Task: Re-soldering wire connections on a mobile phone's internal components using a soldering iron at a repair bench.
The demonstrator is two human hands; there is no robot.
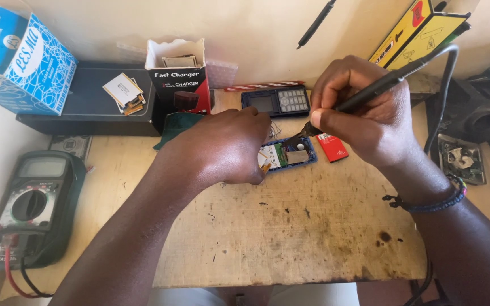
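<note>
Centrally, the left hand (222, 148) presses closed on the opened phone (288, 155); from 2 o'clock the right hand (364, 116) pinches the soldering iron (370, 93). Any slip could scorch neighbouring parts.

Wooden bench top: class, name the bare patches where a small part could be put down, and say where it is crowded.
Bare wood lies along the near edge of the bench, between the forearms, and between the multimeter and the left hand. The back is crowded: boxes, keypad phone, opened phone, soldering iron in the right hand.
</note>
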